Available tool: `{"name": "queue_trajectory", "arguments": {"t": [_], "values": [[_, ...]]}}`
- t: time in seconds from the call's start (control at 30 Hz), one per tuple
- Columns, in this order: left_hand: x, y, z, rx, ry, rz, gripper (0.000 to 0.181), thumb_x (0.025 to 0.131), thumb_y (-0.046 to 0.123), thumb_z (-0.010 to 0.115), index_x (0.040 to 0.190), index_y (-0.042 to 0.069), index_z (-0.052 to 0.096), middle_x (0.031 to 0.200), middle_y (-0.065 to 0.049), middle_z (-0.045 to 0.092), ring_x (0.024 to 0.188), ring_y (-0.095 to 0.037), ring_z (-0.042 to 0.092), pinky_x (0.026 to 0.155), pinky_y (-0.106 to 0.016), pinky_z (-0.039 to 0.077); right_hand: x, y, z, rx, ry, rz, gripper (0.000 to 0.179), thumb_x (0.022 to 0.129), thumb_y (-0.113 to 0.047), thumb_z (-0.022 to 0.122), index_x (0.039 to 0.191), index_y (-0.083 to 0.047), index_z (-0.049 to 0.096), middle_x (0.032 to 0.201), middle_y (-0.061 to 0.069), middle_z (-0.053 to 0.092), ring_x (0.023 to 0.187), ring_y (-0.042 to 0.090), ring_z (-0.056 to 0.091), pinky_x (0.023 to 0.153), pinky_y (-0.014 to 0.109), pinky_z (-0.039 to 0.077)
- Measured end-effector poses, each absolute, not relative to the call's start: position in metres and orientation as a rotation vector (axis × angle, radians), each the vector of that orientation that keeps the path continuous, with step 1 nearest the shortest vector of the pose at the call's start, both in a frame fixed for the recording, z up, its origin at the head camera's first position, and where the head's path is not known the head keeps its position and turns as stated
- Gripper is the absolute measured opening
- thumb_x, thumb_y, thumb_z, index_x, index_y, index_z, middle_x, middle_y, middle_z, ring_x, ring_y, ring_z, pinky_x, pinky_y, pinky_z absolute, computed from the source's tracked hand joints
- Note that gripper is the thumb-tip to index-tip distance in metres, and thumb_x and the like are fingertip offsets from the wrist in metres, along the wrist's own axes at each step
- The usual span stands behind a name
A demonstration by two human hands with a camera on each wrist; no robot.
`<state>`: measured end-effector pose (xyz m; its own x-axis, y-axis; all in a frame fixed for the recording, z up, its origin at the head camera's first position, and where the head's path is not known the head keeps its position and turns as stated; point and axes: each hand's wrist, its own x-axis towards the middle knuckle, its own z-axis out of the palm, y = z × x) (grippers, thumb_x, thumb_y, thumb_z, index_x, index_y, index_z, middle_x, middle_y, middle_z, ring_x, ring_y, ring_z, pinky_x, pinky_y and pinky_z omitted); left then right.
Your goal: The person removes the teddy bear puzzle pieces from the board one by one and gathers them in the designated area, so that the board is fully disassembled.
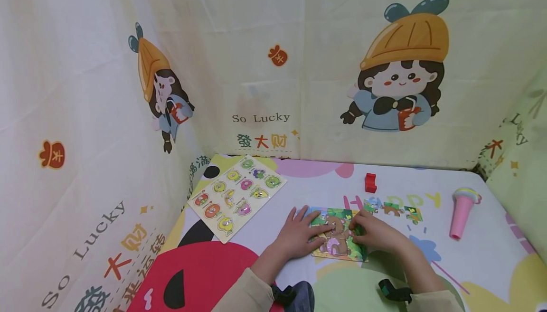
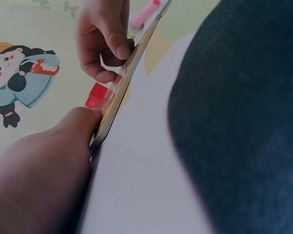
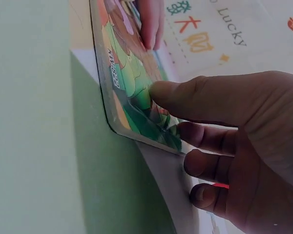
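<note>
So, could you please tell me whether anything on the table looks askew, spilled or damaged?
Nothing looks spilled or damaged. The fruit board lies askew, turned at an angle to the bear jigsaw puzzle, and loose jigsaw pieces lie outside that puzzle.

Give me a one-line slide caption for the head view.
Left hand and right hand on a bear puzzle, with loose pieces and a pink toy microphone to the right.

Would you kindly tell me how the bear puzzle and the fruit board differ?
The bear puzzle shows a brown bear scene; the fruit board shows many separate fruits. The fruit board looks larger than the bear puzzle. The left hand and right hand touch the bear puzzle, while neither touches the fruit board. Both lie flat on the table.
</note>
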<state>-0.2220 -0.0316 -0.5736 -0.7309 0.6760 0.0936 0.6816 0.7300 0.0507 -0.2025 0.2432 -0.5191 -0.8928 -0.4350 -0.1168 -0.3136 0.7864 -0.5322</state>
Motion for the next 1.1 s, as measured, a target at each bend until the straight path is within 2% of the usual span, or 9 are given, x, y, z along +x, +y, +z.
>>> {"name": "queue_trajectory", "arguments": {"t": [0.23, 0.47, 0.6, 0.7, 0.8, 0.93, 1.1], "values": [[-0.2218, -0.0301, -0.5739, -1.115, -2.88, -0.14, 0.046, 0.1, 0.064, 0.03, 0.145, 0.063, 0.024, 0.162, 0.008, 0.029, 0.152, -0.032, 0.022, 0.119, -0.06, 0.021, -0.2025, 0.2427, -0.5195, -0.539, 2.708, -0.764, 0.026, 0.083, -0.023, 0.078, 0.102, -0.016, 0.061, 0.104, 0.0, 0.052, 0.094, 0.015, 0.052, 0.081, 0.034, 0.051], [-0.2212, -0.0285, -0.5725, -1.106, -2.902, -0.136, 0.046, 0.1, 0.063, 0.03, 0.146, 0.063, 0.023, 0.163, 0.009, 0.028, 0.152, -0.032, 0.021, 0.12, -0.06, 0.019, -0.2057, 0.2424, -0.5198, -0.452, 2.647, -0.818, 0.039, 0.081, -0.026, 0.081, 0.111, -0.015, 0.06, 0.109, 0.001, 0.054, 0.102, 0.018, 0.051, 0.093, 0.044, 0.052], [-0.2205, -0.0286, -0.5707, -1.103, -2.905, -0.142, 0.046, 0.1, 0.063, 0.031, 0.146, 0.063, 0.024, 0.162, 0.009, 0.028, 0.152, -0.032, 0.021, 0.12, -0.061, 0.019, -0.2073, 0.2425, -0.5202, -0.432, 2.628, -0.838, 0.04, 0.08, -0.026, 0.081, 0.112, -0.016, 0.06, 0.112, 0.002, 0.053, 0.104, 0.019, 0.051, 0.095, 0.048, 0.051], [-0.2198, -0.0284, -0.5689, -1.105, -2.902, -0.147, 0.046, 0.1, 0.063, 0.032, 0.146, 0.062, 0.025, 0.162, 0.008, 0.029, 0.152, -0.033, 0.022, 0.119, -0.061, 0.02, -0.2068, 0.2434, -0.5211, -0.439, 2.63, -0.847, 0.039, 0.08, -0.026, 0.081, 0.111, -0.018, 0.059, 0.112, 0.002, 0.051, 0.105, 0.019, 0.051, 0.095, 0.046, 0.051], [-0.2199, -0.0288, -0.5686, -1.109, -2.903, -0.153, 0.046, 0.1, 0.063, 0.032, 0.146, 0.062, 0.024, 0.163, 0.008, 0.028, 0.152, -0.033, 0.022, 0.119, -0.061, 0.02, -0.2066, 0.244, -0.5219, -0.472, 2.616, -0.864, 0.038, 0.082, -0.023, 0.08, 0.111, -0.017, 0.056, 0.106, 0.001, 0.051, 0.101, 0.019, 0.051, 0.087, 0.038, 0.051], [-0.2207, -0.0295, -0.5697, -1.111, -2.897, -0.149, 0.046, 0.101, 0.063, 0.03, 0.146, 0.063, 0.023, 0.163, 0.008, 0.028, 0.152, -0.033, 0.022, 0.119, -0.062, 0.02, -0.2079, 0.2449, -0.5232, -0.504, 2.599, -0.874, 0.036, 0.086, -0.021, 0.076, 0.111, -0.016, 0.051, 0.098, -0.002, 0.052, 0.095, 0.018, 0.051, 0.075, 0.029, 0.046], [-0.2198, -0.0296, -0.5684, -1.115, -2.881, -0.147, 0.045, 0.101, 0.062, 0.031, 0.146, 0.062, 0.026, 0.162, 0.007, 0.029, 0.151, -0.034, 0.024, 0.118, -0.062, 0.022, -0.2084, 0.2494, -0.5258, -0.568, 2.652, -0.834, 0.037, 0.087, -0.026, 0.076, 0.116, -0.017, 0.054, 0.102, -0.005, 0.056, 0.094, 0.014, 0.052, 0.079, 0.03, 0.05]]}}
